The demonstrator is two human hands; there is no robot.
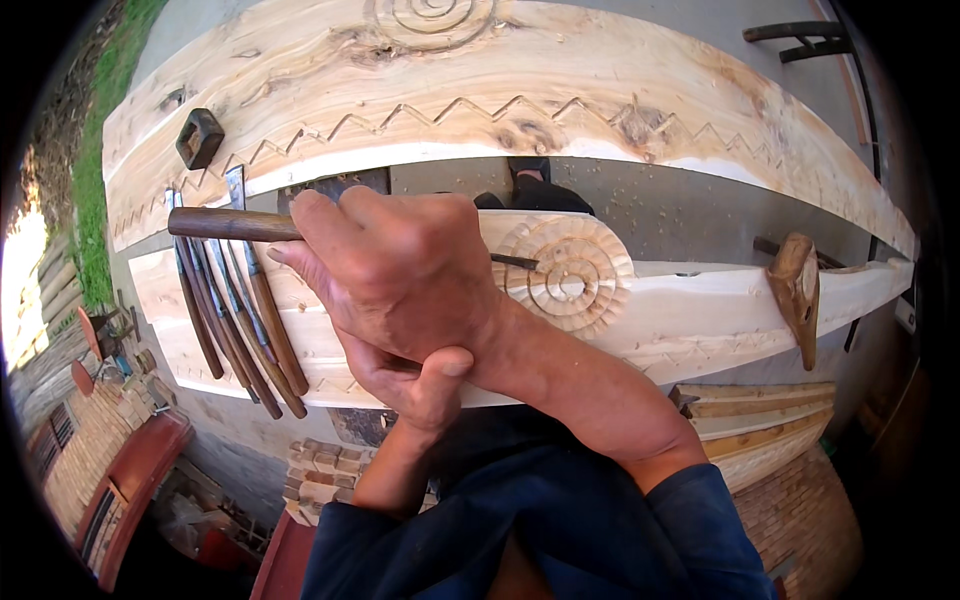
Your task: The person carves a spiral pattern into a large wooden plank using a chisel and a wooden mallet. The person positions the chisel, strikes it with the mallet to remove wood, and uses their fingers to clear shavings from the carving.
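Observation:
My right hand (390, 280) grips a wood-handled chisel (220, 222), its dark blade resting on a carved spiral rosette (575, 285) on the near pale plank (700, 315). My left hand (425, 385) is closed beneath the right hand and against its wrist; most of its fingers, and whatever they hold, are hidden. To the left, several long carving tools (250, 340) with wooden handles and metal ends lie side by side across the plank.
A far plank (330, 80) bears a zigzag groove, a spiral and a dark metal block (200, 135). A wooden-bodied tool (795, 290) rests at right. Someone's dark shoe (528, 175) shows between the planks. Stacked boards (760, 410) and wood pieces (320, 460) lie below.

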